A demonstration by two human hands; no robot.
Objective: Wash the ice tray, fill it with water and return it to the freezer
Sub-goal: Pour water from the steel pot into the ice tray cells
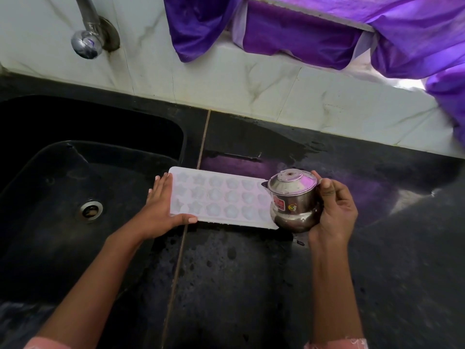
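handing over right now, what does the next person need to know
Left hand: fingers straight against the left end of the tray, steadying it.
Right hand: holds the pot, spout over the tray's right end.
Tray lies on the counter beside the sink.
Whether its cells hold water yet is unclear.
Left: fill every cell, then carry it to the freezer.

There is one ice tray (221, 197), one steel pot (292, 205), one tap (88, 34) and one sink (50, 172). Two hands show: left hand (161, 210), right hand (334, 210).
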